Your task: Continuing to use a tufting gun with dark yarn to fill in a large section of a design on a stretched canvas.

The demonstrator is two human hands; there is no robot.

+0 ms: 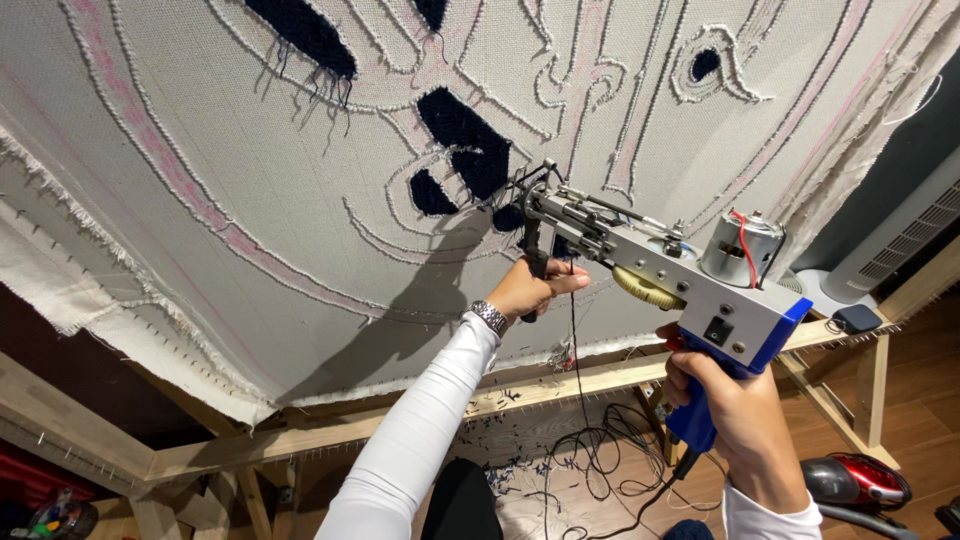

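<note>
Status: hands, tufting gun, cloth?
Right hand shut on tufting gun handle; left hand on front grip. Needle at cloth, beside dark patch. Nothing in the way.

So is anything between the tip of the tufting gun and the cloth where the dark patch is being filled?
Nothing visible. The tufting gun has its tip right at the cloth beside the dark patch. The left hand grips the front handle below the tip, the right hand the blue grip; the yarn hangs down behind.
</note>
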